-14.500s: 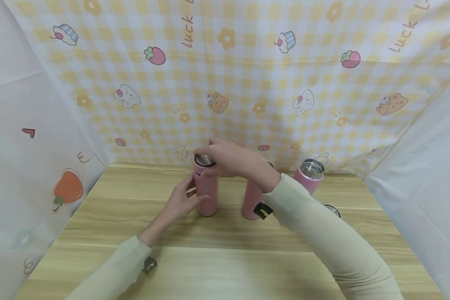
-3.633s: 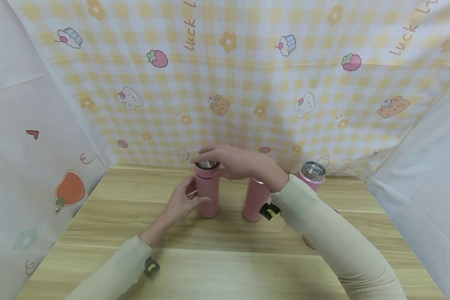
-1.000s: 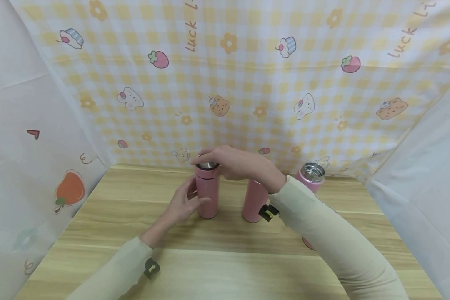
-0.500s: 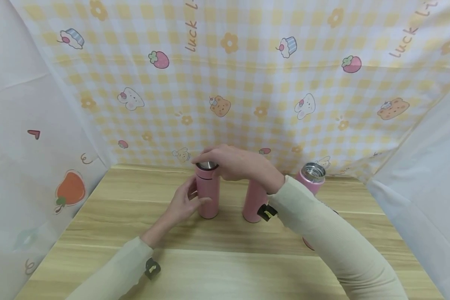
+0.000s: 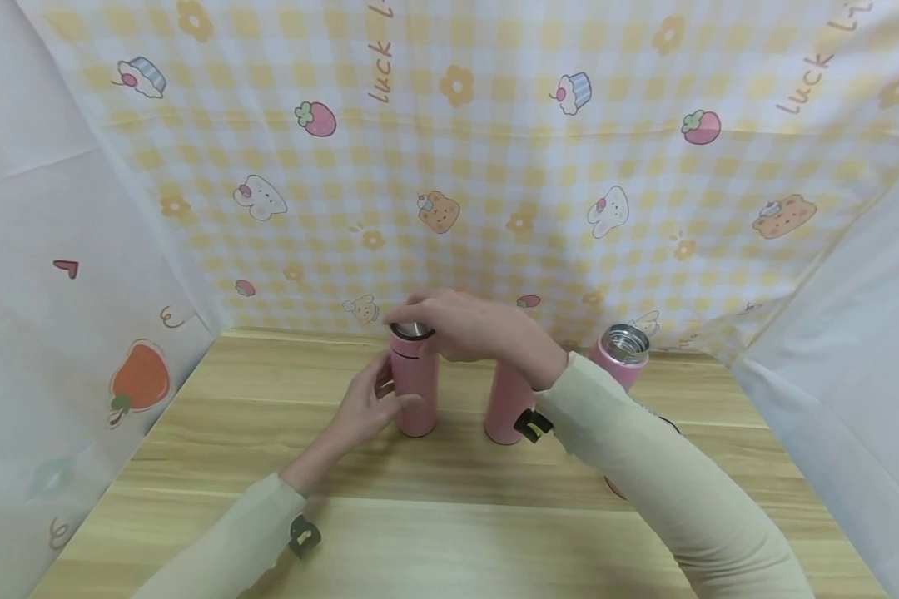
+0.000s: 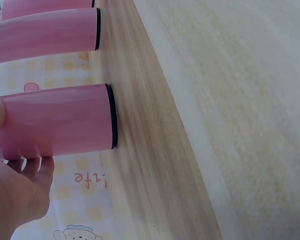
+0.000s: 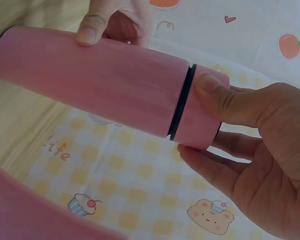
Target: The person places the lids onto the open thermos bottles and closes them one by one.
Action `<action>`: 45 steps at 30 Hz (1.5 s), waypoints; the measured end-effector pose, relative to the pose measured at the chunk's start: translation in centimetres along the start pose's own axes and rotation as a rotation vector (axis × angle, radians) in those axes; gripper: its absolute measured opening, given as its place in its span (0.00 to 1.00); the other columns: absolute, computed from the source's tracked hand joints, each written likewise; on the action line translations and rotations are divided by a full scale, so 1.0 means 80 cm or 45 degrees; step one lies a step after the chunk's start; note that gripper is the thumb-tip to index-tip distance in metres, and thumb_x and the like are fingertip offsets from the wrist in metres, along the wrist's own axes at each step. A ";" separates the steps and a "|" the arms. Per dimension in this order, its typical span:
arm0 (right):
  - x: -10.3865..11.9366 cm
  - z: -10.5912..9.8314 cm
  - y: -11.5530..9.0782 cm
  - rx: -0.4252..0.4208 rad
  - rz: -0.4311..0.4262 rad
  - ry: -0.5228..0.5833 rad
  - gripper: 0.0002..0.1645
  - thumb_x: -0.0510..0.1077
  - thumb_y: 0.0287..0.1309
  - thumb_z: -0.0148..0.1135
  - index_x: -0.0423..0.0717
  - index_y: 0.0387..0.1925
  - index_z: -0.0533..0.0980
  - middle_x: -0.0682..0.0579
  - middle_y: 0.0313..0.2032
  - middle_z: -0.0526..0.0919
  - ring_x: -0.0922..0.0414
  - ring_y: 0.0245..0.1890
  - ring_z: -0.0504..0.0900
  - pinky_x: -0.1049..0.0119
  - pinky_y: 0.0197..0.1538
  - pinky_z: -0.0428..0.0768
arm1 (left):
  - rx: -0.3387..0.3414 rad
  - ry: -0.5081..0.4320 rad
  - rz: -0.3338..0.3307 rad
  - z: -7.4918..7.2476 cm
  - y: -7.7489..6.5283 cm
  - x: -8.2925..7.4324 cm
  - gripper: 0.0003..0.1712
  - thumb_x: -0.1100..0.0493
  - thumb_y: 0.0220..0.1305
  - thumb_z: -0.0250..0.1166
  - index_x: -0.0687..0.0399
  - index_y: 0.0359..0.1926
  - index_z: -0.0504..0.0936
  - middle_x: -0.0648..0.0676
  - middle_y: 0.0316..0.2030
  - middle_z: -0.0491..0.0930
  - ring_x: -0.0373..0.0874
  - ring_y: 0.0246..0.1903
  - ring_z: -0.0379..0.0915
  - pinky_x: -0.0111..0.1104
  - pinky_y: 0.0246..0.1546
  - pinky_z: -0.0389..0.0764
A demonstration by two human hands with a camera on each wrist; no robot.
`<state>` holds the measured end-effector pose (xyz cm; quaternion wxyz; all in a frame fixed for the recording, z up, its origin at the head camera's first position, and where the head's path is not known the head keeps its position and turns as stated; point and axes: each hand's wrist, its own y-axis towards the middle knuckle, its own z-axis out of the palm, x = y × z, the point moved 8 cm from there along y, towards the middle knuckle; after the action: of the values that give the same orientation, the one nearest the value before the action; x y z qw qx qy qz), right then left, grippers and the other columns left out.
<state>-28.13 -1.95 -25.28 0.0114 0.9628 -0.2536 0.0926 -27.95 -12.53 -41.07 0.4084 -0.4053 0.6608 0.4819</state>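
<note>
A pink thermos bottle (image 5: 415, 387) stands upright on the wooden table, left of a second pink bottle (image 5: 505, 406). My left hand (image 5: 363, 401) grips its body low down, thumb on the near side, fingers curled behind. Over its top, my right hand (image 5: 474, 326) holds the pink lid (image 7: 202, 110) between thumb and fingers. A dark ring, with a thin gap at its edges, shows between lid and body in the right wrist view. The lid's top is silvery with a dark rim, partly under my right fingers. The second bottle's top is hidden by my right wrist.
A third pink bottle (image 5: 620, 366) stands at the right with its steel mouth uncovered; my right sleeve (image 5: 629, 449) hides its lower part. A dark-rimmed round thing (image 5: 670, 424) shows just past that sleeve. Patterned cloth (image 5: 479, 166) hangs behind the table.
Both hands stay on the same bottle. My right fingers have shifted slightly round the lid, and the right forearm has moved a little over the things at the right.
</note>
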 end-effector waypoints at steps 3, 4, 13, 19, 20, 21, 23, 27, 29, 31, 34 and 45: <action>-0.001 0.002 -0.001 -0.014 -0.051 0.029 0.36 0.32 0.64 0.67 0.54 0.70 0.72 0.49 0.62 0.75 0.55 0.55 0.76 0.67 0.51 0.79 | -0.004 0.002 -0.006 -0.002 -0.001 0.001 0.40 0.67 0.60 0.75 0.60 0.70 0.67 0.62 0.62 0.75 0.55 0.62 0.71 0.43 0.62 0.75; -0.001 0.002 -0.001 -0.017 -0.076 0.044 0.36 0.32 0.64 0.67 0.53 0.71 0.71 0.48 0.62 0.75 0.54 0.56 0.76 0.66 0.53 0.78 | -0.007 0.002 -0.009 -0.002 -0.001 0.001 0.40 0.67 0.60 0.75 0.60 0.70 0.67 0.62 0.62 0.75 0.55 0.62 0.71 0.43 0.62 0.75; -0.004 0.000 -0.007 0.036 -0.112 0.200 0.45 0.16 0.57 0.55 0.50 0.72 0.71 0.45 0.73 0.64 0.50 0.69 0.68 0.69 0.55 0.77 | 0.009 -0.003 0.006 0.001 0.001 -0.001 0.42 0.68 0.60 0.74 0.61 0.72 0.65 0.64 0.63 0.74 0.56 0.63 0.70 0.42 0.63 0.75; -0.002 -0.001 -0.003 0.037 -0.095 0.173 0.51 0.10 0.49 0.45 0.49 0.70 0.73 0.44 0.71 0.67 0.49 0.64 0.75 0.71 0.43 0.78 | 0.009 0.000 0.013 0.001 0.001 -0.001 0.42 0.67 0.60 0.74 0.60 0.72 0.65 0.63 0.63 0.74 0.55 0.63 0.71 0.41 0.63 0.75; -0.002 0.000 -0.003 0.039 -0.087 0.164 0.51 0.10 0.50 0.45 0.49 0.70 0.73 0.44 0.71 0.67 0.49 0.63 0.75 0.71 0.41 0.78 | 0.007 0.001 0.013 0.001 0.001 -0.001 0.42 0.67 0.60 0.74 0.60 0.72 0.65 0.63 0.62 0.75 0.55 0.62 0.71 0.41 0.62 0.75; -0.002 0.000 -0.003 0.041 -0.082 0.156 0.50 0.10 0.50 0.45 0.49 0.69 0.73 0.44 0.71 0.68 0.49 0.63 0.75 0.71 0.40 0.78 | 0.006 0.002 0.015 0.001 0.001 -0.001 0.42 0.67 0.60 0.75 0.60 0.72 0.65 0.64 0.62 0.75 0.55 0.62 0.71 0.41 0.62 0.75; -0.001 0.000 -0.003 0.044 -0.071 0.143 0.50 0.10 0.51 0.45 0.50 0.69 0.73 0.44 0.71 0.68 0.48 0.63 0.75 0.71 0.40 0.78 | 0.002 0.006 0.019 0.001 0.000 0.000 0.41 0.67 0.60 0.75 0.60 0.72 0.66 0.64 0.61 0.75 0.56 0.62 0.72 0.42 0.62 0.75; 0.002 -0.001 -0.003 0.040 -0.077 0.137 0.46 0.12 0.54 0.50 0.49 0.69 0.74 0.44 0.70 0.69 0.49 0.64 0.74 0.71 0.45 0.80 | -0.002 0.011 0.017 0.001 0.001 0.000 0.41 0.67 0.60 0.75 0.61 0.72 0.66 0.64 0.62 0.75 0.56 0.62 0.72 0.42 0.62 0.75; 0.003 -0.002 -0.002 0.034 -0.087 0.132 0.43 0.14 0.56 0.53 0.48 0.68 0.74 0.44 0.69 0.71 0.50 0.65 0.74 0.71 0.49 0.80 | -0.003 0.013 0.011 0.001 0.000 0.000 0.41 0.67 0.60 0.75 0.60 0.72 0.66 0.63 0.62 0.75 0.56 0.62 0.71 0.42 0.62 0.75; 0.004 -0.002 -0.002 0.028 -0.093 0.122 0.41 0.16 0.58 0.56 0.47 0.68 0.75 0.44 0.68 0.71 0.51 0.65 0.74 0.71 0.52 0.79 | -0.003 0.014 0.004 0.001 0.000 0.000 0.41 0.67 0.60 0.74 0.60 0.72 0.66 0.63 0.62 0.75 0.55 0.62 0.71 0.42 0.62 0.75; 0.004 -0.002 -0.001 0.029 -0.073 0.092 0.39 0.18 0.59 0.59 0.48 0.68 0.75 0.45 0.68 0.72 0.51 0.66 0.73 0.71 0.53 0.79 | -0.003 0.018 -0.004 0.001 -0.001 0.000 0.41 0.66 0.61 0.74 0.60 0.72 0.66 0.63 0.62 0.75 0.56 0.62 0.71 0.42 0.62 0.75; 0.003 0.000 0.002 0.045 -0.025 0.034 0.37 0.26 0.62 0.65 0.52 0.70 0.73 0.46 0.69 0.70 0.51 0.65 0.73 0.68 0.55 0.79 | -0.008 0.034 -0.006 0.000 -0.002 0.000 0.41 0.65 0.61 0.75 0.59 0.72 0.66 0.61 0.63 0.74 0.55 0.62 0.71 0.43 0.63 0.75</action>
<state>-27.98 -2.18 -25.27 -0.0015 0.9639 -0.2423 0.1099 -27.82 -12.54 -41.10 0.3992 -0.4145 0.6638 0.4777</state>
